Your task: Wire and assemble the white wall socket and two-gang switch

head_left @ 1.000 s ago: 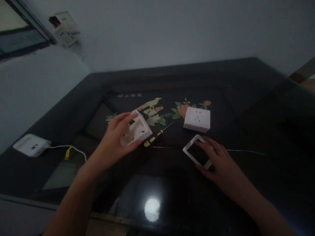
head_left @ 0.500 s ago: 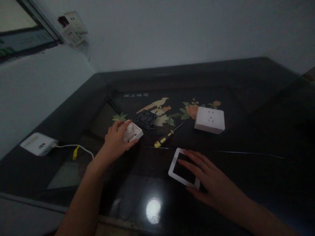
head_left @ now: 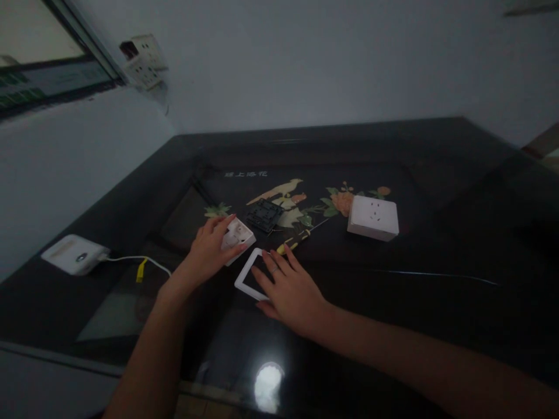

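My left hand point(head_left: 204, 251) grips a white, open-faced square mounting box point(head_left: 239, 234) by its sides, thumb in front and fingers behind. Just right of it, my right hand point(head_left: 296, 294) has its thumb and fingers on opposite edges of a white square frame point(head_left: 243, 279), which lies low over the dark table. A near corner of the box almost meets the frame; whether they touch I cannot tell. Behind both lies a black square plate point(head_left: 264, 215) with a moulded surface. A yellow-and-black screwdriver point(head_left: 297, 238) rests beyond my right fingers, its handle end partly hidden by them.
A white socket box point(head_left: 374, 216) with a slotted face sits on the right of the glossy dark table point(head_left: 437, 244). At left lies a white device point(head_left: 72, 255) with a cable and yellow tag point(head_left: 141, 270). Sockets point(head_left: 146, 61) hang on the wall near the window.
My right hand has moved left with the white frame, bringing it close beside the box. My left hand keeps its hold on the box. The view has shifted slightly.
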Available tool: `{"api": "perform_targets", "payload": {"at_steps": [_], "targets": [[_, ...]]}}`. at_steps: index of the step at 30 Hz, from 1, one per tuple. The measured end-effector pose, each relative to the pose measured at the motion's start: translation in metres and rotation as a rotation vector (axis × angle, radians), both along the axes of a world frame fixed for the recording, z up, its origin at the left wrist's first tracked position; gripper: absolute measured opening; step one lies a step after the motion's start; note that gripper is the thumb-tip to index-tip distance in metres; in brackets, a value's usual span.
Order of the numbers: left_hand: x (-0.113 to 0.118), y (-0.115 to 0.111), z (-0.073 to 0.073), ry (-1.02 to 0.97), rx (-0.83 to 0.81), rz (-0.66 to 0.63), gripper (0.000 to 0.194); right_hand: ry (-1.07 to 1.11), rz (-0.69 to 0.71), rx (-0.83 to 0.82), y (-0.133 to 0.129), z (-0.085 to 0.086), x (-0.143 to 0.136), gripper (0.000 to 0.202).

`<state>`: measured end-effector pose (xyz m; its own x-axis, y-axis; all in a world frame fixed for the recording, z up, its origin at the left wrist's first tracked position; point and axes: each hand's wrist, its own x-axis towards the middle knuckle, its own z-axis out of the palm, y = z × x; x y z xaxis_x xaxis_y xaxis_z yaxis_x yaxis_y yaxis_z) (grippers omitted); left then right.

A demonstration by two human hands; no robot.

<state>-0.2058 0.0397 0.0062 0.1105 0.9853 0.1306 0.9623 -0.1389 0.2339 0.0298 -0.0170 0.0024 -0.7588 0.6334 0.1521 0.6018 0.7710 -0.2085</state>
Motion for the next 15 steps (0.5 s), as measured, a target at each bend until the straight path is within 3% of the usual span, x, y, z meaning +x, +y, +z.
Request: {"api": "perform_targets", "payload": {"at_steps": [10, 15], "targets": [[0.013, -0.002, 0.000, 0.024, 0.085, -0.008, 0.053, 0.030, -0.078, 0.020, 0.017, 0.007, 0.009, 0.056], [0.029, -0.004, 0.010, 0.034, 0.160, -0.032, 0.042, 0.109, -0.119, 0.010, 0.062, 0.010, 0.015, 0.035]]}}
